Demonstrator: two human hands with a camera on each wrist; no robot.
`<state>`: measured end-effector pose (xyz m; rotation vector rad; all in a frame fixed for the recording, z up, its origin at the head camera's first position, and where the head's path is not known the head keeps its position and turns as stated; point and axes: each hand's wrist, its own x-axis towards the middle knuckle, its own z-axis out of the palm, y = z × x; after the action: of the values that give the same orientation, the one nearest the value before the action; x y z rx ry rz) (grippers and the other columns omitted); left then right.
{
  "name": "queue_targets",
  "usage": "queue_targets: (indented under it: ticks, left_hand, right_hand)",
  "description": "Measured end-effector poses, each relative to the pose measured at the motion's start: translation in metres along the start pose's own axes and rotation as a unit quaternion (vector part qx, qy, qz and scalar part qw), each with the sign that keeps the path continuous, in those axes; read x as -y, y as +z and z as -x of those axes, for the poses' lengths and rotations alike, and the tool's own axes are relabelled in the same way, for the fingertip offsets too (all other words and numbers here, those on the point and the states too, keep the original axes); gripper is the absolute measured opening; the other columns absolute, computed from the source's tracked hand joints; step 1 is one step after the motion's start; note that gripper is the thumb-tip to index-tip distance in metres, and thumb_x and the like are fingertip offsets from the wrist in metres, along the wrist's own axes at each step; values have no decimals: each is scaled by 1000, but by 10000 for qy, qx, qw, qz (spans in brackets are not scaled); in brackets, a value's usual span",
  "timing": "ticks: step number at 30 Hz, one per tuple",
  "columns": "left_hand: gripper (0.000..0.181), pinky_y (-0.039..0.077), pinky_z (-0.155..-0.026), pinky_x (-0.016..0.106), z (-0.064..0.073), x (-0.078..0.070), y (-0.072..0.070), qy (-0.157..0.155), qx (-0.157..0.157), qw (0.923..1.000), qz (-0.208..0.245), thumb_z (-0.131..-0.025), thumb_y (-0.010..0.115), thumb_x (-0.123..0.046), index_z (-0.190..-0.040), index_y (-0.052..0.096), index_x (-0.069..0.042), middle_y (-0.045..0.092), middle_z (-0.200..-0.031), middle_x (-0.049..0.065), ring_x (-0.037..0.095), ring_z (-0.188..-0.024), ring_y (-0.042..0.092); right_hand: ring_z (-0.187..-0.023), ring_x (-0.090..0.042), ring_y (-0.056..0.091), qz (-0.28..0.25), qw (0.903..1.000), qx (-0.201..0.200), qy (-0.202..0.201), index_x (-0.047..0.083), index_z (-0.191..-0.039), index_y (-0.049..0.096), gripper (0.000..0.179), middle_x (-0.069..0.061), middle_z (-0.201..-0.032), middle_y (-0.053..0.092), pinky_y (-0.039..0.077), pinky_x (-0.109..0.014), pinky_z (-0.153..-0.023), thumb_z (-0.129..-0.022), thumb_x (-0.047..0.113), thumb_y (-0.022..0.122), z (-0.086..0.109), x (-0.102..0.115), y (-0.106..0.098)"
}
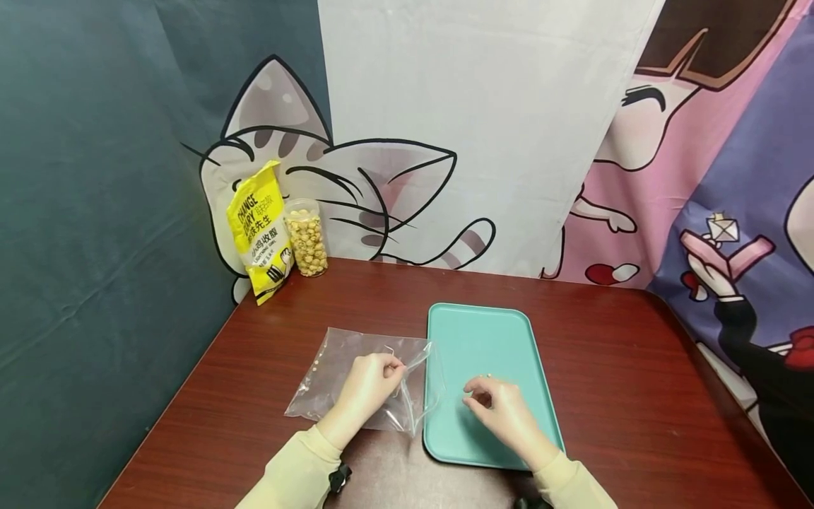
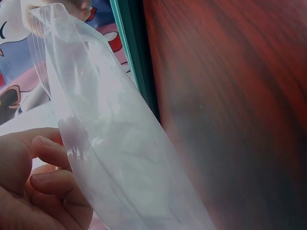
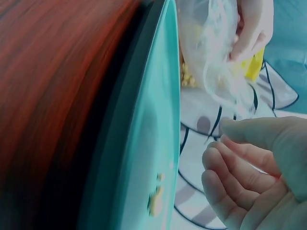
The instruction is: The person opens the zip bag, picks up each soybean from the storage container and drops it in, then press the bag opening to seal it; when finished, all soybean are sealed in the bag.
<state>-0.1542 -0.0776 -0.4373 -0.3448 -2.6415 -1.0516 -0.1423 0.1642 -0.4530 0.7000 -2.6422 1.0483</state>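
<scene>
A clear plastic zip bag (image 1: 337,375) lies on the table, its zip end overlapping the left edge of a turquoise tray (image 1: 480,339). My left hand (image 1: 369,382) pinches the bag's upper layer near its mouth and lifts it. In the left wrist view the raised plastic (image 2: 110,120) stands beside the fingers (image 2: 53,187). A few small pale crumbs lie inside the bag at its far left side. Over the tray hovers my right hand (image 1: 502,410), its fingers loosely bent and nothing between them. The right wrist view shows small yellowish pieces (image 3: 155,201) on the tray.
At the back left, a yellow snack bag (image 1: 261,233) leans against the cloth wall. Next to it stands a clear jar of popcorn (image 1: 307,240). Printed cloth (image 1: 477,106) encloses the dark red wooden table (image 1: 623,375) at the back and sides.
</scene>
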Motion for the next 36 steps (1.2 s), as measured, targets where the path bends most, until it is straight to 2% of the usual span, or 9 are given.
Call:
queue_targets:
  ticks: [4, 7, 13, 24, 36]
  left_hand:
    - [9, 35, -48, 17, 0, 1, 0, 15, 6, 10000, -9, -82, 66, -9, -75, 71, -11, 44, -49, -13, -1, -45, 36]
    - [9, 35, -49, 17, 0, 2, 0, 4, -15, 10000, -30, -81, 66, -9, -75, 72, -11, 45, -49, -14, -1, -45, 37]
    - [8, 36, -50, 18, 0, 2, 0, -16, -21, 10000, -33, -81, 66, -9, -76, 72, -10, 46, -49, -14, -1, -46, 38]
    - [6, 36, -50, 17, 1, 2, -1, -3, -86, 10000, -48, -81, 67, -9, -77, 71, -10, 46, -50, -14, -1, -47, 38]
    - [8, 36, -50, 17, 3, 3, -1, -49, -51, 10000, -30, -82, 66, -9, -76, 71, -11, 48, -51, -13, -1, -47, 39]
  right_hand:
    - [-60, -1, 53, 348, 9976, -1, 591, 9, -83, 69, 15, 8, -68, 61, 47, -22, -58, -73, 1, 77, 3, -10, -10]
    - [-60, -2, 53, 671, 9944, 13, 816, 12, -82, 69, 14, 10, -66, 59, 46, -23, -58, -74, 4, 77, 4, -16, -17]
    - [-61, -4, 52, 1172, 9879, 69, 1017, 16, -80, 69, 11, 12, -65, 58, 44, -25, -59, -75, 11, 77, 5, -29, -25]
    - [-64, -8, 56, 1073, 9840, 375, 1371, 14, -83, 71, 9, 7, -70, 63, 46, -29, -60, -76, 8, 75, 5, -48, -26]
    - [-61, -7, 51, 1113, 9836, 621, 1274, 15, -78, 68, 13, 7, -65, 58, 43, -29, -59, -75, 5, 76, -2, -54, -20]
